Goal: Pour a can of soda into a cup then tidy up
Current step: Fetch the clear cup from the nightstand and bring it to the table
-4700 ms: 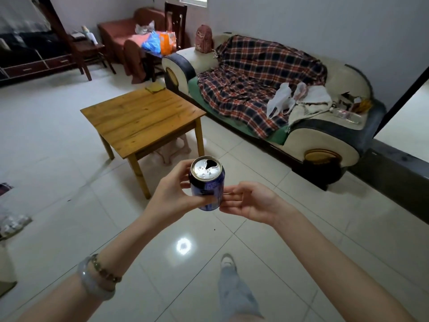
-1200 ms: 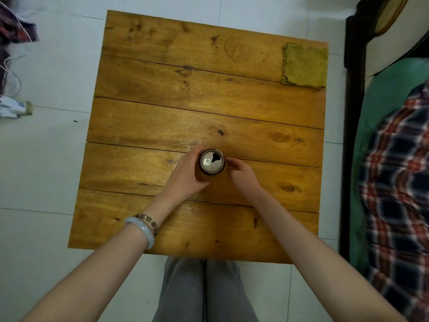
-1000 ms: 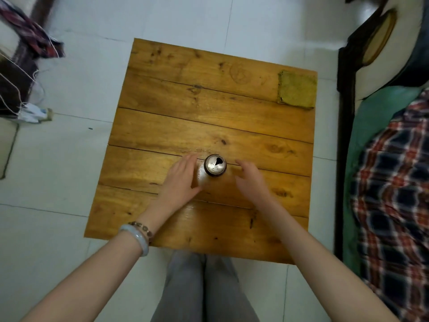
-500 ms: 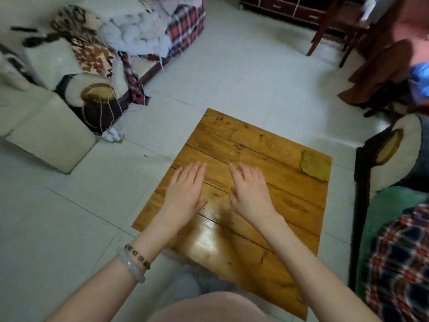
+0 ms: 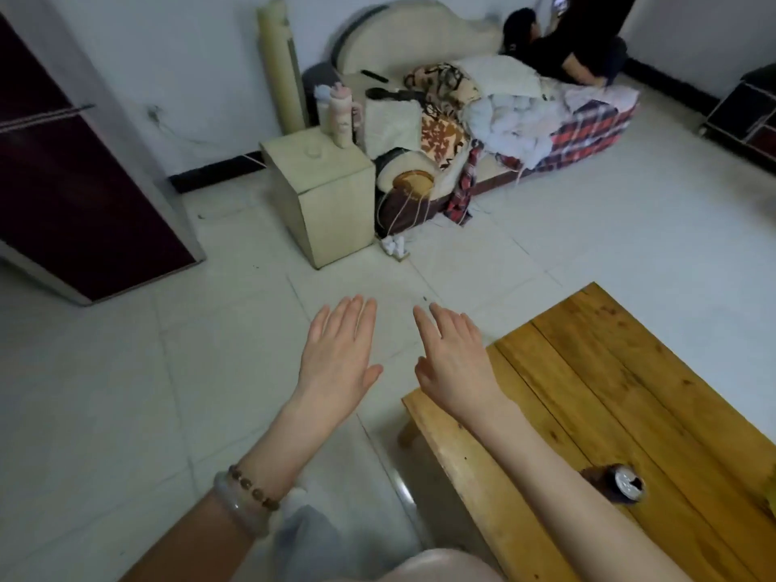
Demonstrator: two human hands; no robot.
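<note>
The opened soda can (image 5: 625,488) stands upright on the wooden table (image 5: 655,405) at the lower right, partly behind my right forearm. My left hand (image 5: 340,354) is held flat with fingers spread, palm down, over the tiled floor to the left of the table. My right hand (image 5: 455,359) is likewise flat and empty, hovering by the table's near-left corner. Neither hand touches the can. On the beige bedside cabinet (image 5: 323,195) sits a small clear glass (image 5: 313,152), blurred, next to a pale pink bottle (image 5: 340,117).
A sofa (image 5: 483,111) piled with blankets stands behind the cabinet, and a person in black sits at its far end. A dark red wardrobe (image 5: 71,182) fills the left. White tiled floor lies between me and the cabinet.
I set the can down on the table and let go with both hands. My view has swung left from the table toward the cabinet and sofa, with both hands raised open.
</note>
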